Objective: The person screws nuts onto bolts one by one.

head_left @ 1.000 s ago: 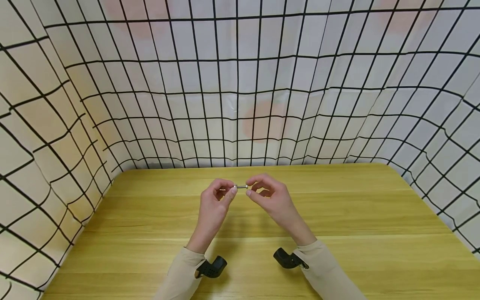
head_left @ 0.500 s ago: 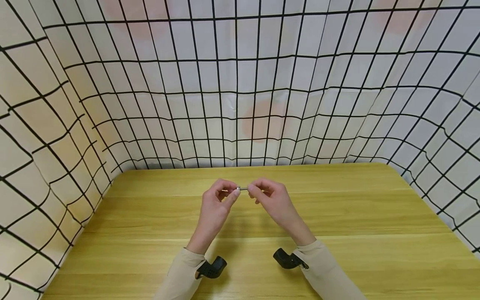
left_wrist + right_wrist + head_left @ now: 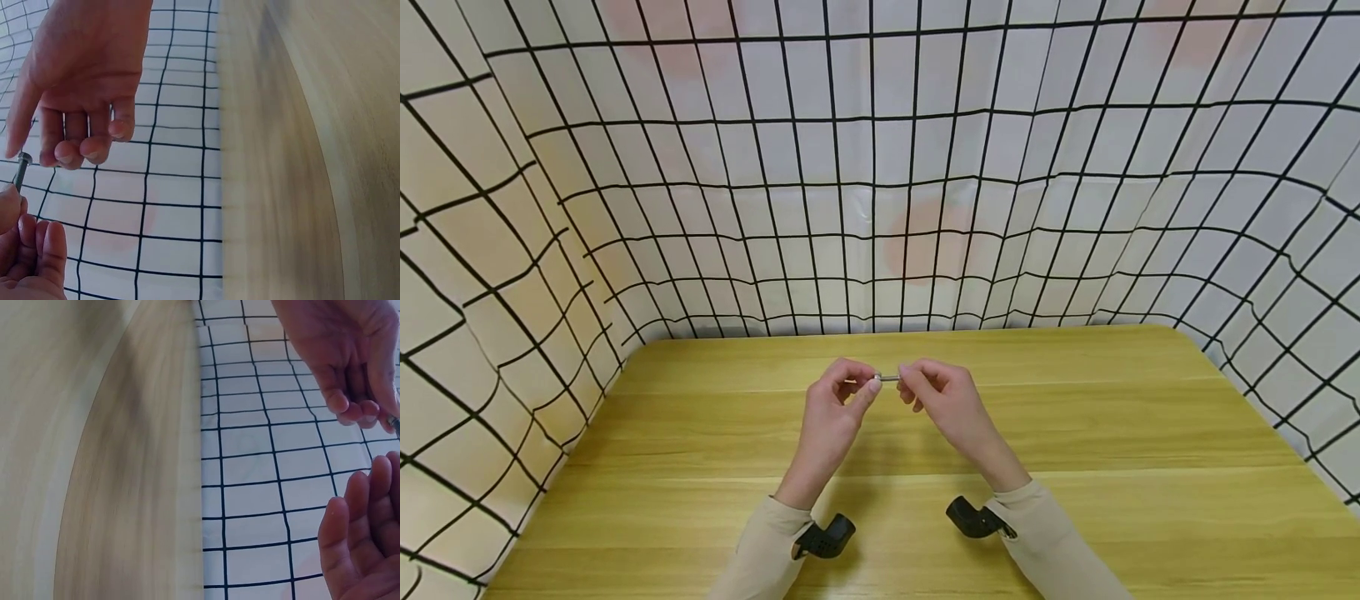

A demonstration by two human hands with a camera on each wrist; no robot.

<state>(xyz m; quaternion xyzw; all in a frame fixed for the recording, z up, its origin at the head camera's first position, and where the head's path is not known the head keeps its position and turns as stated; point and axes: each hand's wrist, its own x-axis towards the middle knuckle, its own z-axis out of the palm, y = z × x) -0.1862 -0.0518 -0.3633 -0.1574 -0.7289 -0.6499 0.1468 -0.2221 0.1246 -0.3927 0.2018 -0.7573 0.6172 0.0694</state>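
Note:
A small metal bolt (image 3: 888,378) spans the gap between the two hands, held level above the table. Thumb and forefinger of the left hand (image 3: 835,400) pinch its head end; the bolt head (image 3: 24,158) shows at those fingertips in the left wrist view. At the other end the right hand (image 3: 946,396) pinches a nut (image 3: 392,420), mostly covered by its fingertips. The remaining fingers of both hands are bent and hold nothing.
Beneath the hands lies a wooden table (image 3: 700,450). White cloth (image 3: 820,208) with a black grid hangs behind it and along both sides. Black wrist cameras (image 3: 826,536) sit at the beige sleeves (image 3: 760,546).
The right thumb and forefinger, apart around the nut a second ago, have come together on the bolt's right end and since turned slightly. Both hands have shifted slightly; the left keeps its pinch.

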